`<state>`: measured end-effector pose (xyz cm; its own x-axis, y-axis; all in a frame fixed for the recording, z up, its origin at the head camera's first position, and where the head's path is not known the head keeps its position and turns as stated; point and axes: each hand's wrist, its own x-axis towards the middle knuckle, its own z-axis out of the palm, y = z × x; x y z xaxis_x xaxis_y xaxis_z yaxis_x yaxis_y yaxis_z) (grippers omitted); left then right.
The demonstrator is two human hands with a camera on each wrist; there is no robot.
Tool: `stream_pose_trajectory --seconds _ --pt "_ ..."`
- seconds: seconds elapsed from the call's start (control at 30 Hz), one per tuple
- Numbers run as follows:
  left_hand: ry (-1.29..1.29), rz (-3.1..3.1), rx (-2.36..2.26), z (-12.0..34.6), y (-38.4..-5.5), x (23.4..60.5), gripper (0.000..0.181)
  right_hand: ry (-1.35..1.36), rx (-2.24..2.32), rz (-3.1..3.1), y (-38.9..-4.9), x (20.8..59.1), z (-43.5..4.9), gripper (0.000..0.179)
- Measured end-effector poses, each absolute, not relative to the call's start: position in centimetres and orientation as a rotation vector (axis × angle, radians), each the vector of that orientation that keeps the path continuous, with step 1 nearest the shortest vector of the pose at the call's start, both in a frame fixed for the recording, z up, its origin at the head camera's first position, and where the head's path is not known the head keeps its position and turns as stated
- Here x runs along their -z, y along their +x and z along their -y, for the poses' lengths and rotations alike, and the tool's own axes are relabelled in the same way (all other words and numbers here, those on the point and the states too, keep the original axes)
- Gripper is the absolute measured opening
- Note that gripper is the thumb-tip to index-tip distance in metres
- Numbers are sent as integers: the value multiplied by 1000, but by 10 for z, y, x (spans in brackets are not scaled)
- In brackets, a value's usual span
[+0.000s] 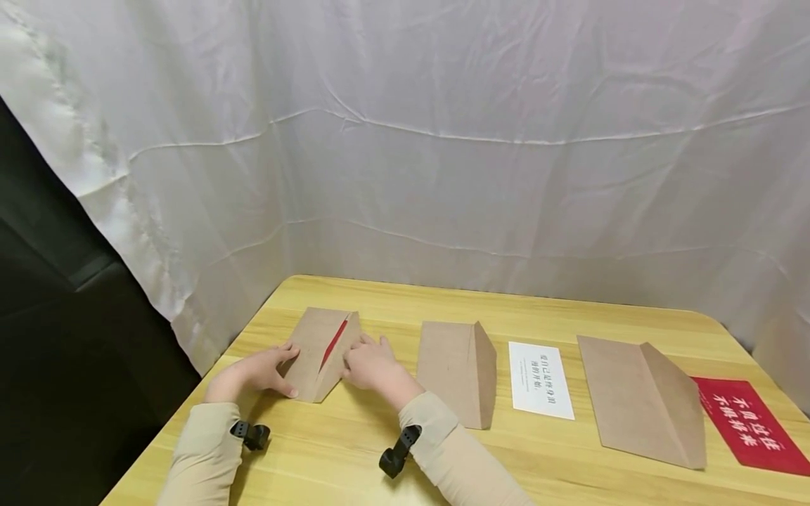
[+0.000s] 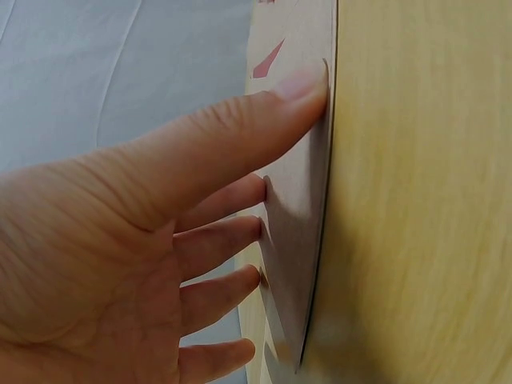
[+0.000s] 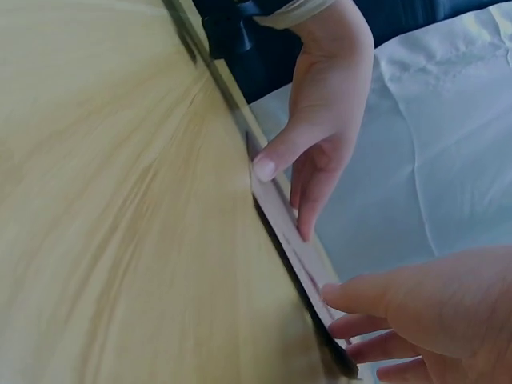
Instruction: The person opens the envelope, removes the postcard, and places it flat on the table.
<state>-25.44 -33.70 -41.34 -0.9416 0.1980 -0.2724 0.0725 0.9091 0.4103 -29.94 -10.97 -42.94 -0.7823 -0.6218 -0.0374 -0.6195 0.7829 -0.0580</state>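
Observation:
A brown paper envelope [image 1: 314, 337] lies at the left of the table, and a narrow strip of red card [image 1: 332, 344] shows at its flap opening. On the envelope's left part rests my left hand [image 1: 262, 372]. Its thumb presses the near edge, while the other fingers, spread and fairly straight, touch the paper, as the left wrist view shows. My right hand [image 1: 370, 364] is at the flap's right edge, fingers bent, with the edge pinched between thumb and fingers. Part of the flap's edge is hidden behind that hand.
Right of my hands lie a second brown envelope [image 1: 446, 372], a white card [image 1: 541, 379] with printed characters, a third brown envelope [image 1: 626, 393] and a red card [image 1: 753, 425] partly under its flap. A pale curtain [image 1: 474, 176] hangs behind the wooden table [image 1: 342, 450].

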Motion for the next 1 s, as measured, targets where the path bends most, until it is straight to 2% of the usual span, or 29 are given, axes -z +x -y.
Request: stream_pose_trajectory --seconds 0.27,0.57,0.73,1.0 --pt "207 -2747 -595 340 -255 414 99 -1034 84 -2908 -304 439 108 22" --pt "172 -2747 -618 337 -255 414 96 -1013 115 -2876 -308 442 107 49" --pt "138 -2752 -595 332 -257 415 95 -991 138 -2862 -310 445 106 54" --pt "242 -2814 -503 304 -259 411 84 -972 170 -2850 -310 446 106 55"
